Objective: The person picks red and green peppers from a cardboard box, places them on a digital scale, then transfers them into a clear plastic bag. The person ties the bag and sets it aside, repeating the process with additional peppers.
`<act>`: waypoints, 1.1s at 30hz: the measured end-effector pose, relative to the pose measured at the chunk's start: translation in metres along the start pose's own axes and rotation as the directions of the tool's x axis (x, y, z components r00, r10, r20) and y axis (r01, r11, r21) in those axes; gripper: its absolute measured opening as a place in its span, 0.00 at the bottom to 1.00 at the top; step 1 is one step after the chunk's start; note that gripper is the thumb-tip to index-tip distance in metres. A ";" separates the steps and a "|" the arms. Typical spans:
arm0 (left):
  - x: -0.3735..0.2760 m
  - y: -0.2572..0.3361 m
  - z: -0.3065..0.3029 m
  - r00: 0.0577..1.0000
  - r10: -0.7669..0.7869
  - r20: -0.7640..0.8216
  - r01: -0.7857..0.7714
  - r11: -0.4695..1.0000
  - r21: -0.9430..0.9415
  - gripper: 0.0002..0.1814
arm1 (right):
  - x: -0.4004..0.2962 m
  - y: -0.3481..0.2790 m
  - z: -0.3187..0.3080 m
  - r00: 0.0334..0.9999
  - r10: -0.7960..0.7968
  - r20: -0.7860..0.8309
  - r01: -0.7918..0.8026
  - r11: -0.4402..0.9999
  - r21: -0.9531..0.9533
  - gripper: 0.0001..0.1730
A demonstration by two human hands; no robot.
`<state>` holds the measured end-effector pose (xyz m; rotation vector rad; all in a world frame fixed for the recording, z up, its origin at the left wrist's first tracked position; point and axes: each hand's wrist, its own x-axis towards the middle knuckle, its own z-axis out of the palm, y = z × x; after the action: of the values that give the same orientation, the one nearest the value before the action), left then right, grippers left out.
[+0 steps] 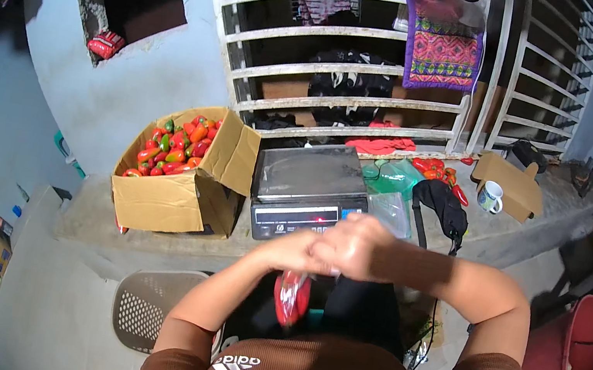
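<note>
Both hands meet in front of the digital scale (312, 176), whose dark platform carries nothing. From my left hand (297, 253) hangs a clear plastic bag of red peppers (291, 299). My right hand (360, 245) is closed at the bag's top, partly over the left; motion blur hides the fingers' exact hold. Left of the scale stands an open cardboard box (158, 200) full of red, orange and green peppers (176, 147). Right of the scale lie a green plastic bag (392, 174), clear plastic bags (391, 211) and a loose pile of red peppers (437, 170).
A black pouch with straps (442, 212), a white patterned mug (490, 197) and a cardboard piece (508, 182) lie on the right of the concrete ledge (524, 229). Below are a plastic basket (146, 310) at left and a red bucket (559, 352) at right. A metal grille (315, 73) rises behind.
</note>
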<state>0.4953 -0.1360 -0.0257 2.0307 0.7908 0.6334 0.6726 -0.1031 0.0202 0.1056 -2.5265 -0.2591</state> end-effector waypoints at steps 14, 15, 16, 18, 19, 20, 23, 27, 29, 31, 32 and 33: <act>-0.039 -0.065 0.084 0.843 -0.090 -0.531 0.237 0.947 0.216 0.08 | -0.098 0.000 0.042 0.896 0.444 0.016 -0.444 0.895 0.032 0.07; -0.039 -0.073 0.082 0.837 -0.156 -0.524 0.262 0.956 0.135 0.08 | -0.101 -0.002 0.049 0.858 0.514 0.018 -0.514 0.856 0.051 0.08; -0.040 -0.088 0.081 0.831 -0.219 -0.511 0.283 0.958 0.050 0.08 | -0.102 -0.004 0.051 0.813 0.581 0.046 -0.576 0.789 0.216 0.12; -0.039 -0.102 0.076 0.824 -0.302 -0.479 0.315 0.947 -0.055 0.07 | -0.101 -0.009 0.058 0.562 0.748 0.354 -0.763 0.303 0.570 0.13; -0.037 -0.102 0.073 0.825 -0.291 -0.484 0.331 0.944 -0.002 0.07 | -0.100 -0.012 0.061 0.434 0.729 0.530 -0.768 -0.008 0.640 0.14; -0.035 -0.100 0.071 0.825 -0.280 -0.491 0.347 0.936 0.050 0.07 | -0.099 -0.016 0.063 0.436 0.722 0.537 -0.706 -0.096 0.702 0.14; -0.022 -0.090 0.064 0.772 -0.294 -0.564 0.406 0.910 0.081 0.07 | -0.098 -0.036 0.076 0.446 0.693 0.566 -0.463 -0.363 0.809 0.15; 0.000 -0.084 0.037 0.719 -0.544 -0.433 0.172 0.742 -0.648 0.04 | -0.081 -0.082 0.071 0.470 0.653 0.594 -0.322 -0.500 0.804 0.15; 0.007 -0.063 0.032 0.753 -0.536 -0.382 0.073 0.645 -0.760 0.02 | -0.090 -0.092 0.091 0.560 0.598 0.573 -0.351 -0.456 0.818 0.16; 0.002 -0.046 0.031 0.834 -0.470 -0.289 0.107 0.651 -0.751 0.03 | -0.109 -0.088 0.123 0.635 0.531 0.560 -0.234 -0.559 0.795 0.15; -0.002 -0.044 0.033 0.859 -0.447 -0.248 0.160 0.695 -0.701 0.03 | -0.122 -0.082 0.145 0.660 0.510 0.551 -0.177 -0.608 0.774 0.16; -0.007 -0.045 0.035 0.882 -0.425 -0.206 0.205 0.738 -0.644 0.03 | -0.133 -0.073 0.161 0.686 0.489 0.539 -0.123 -0.652 0.748 0.16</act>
<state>0.5012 -0.1398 -0.0826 1.1666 0.9617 0.9137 0.6920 -0.1310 -0.1982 -0.2502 -1.2243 2.3725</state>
